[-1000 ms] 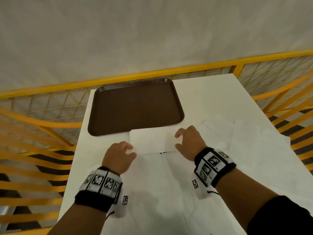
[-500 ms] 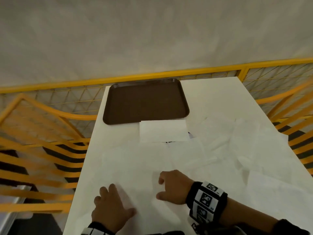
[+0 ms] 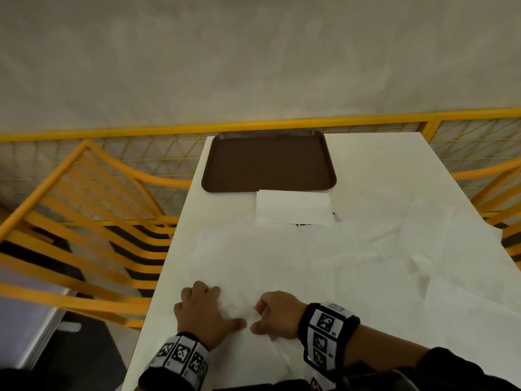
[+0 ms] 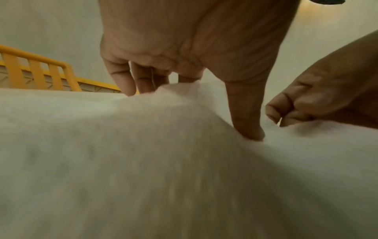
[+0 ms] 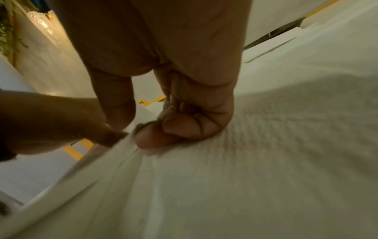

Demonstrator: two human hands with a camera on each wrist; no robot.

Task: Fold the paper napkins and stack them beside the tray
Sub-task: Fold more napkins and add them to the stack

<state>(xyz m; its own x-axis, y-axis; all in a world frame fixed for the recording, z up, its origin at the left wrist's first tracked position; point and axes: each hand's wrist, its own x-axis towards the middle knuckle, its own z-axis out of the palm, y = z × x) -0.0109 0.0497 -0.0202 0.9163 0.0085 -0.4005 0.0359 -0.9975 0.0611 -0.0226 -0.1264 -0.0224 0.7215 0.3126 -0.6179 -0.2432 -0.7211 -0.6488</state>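
A brown tray (image 3: 269, 162) lies at the far end of the white table (image 3: 375, 162). One folded white napkin (image 3: 293, 207) rests against the tray's near rim. Unfolded napkins (image 3: 352, 249) cover the middle and right of the table. My left hand (image 3: 222, 309) presses fingertips and thumb (image 4: 245, 126) down on the nearest napkin (image 4: 163, 161), which humps up between them. Close beside it, my right hand (image 3: 258, 317) has curled fingers and pinches that napkin's near edge (image 5: 131, 127) between thumb and forefinger.
Yellow railings (image 3: 84, 221) run along the left, far and right sides of the table. A pale wall stands behind. More loose napkin sheets (image 3: 465, 300) lie at the near right.
Both hands have left the folded napkin by the tray and drawn back to the near end of the table. They now rest on an unfolded napkin, the right pinching its edge.
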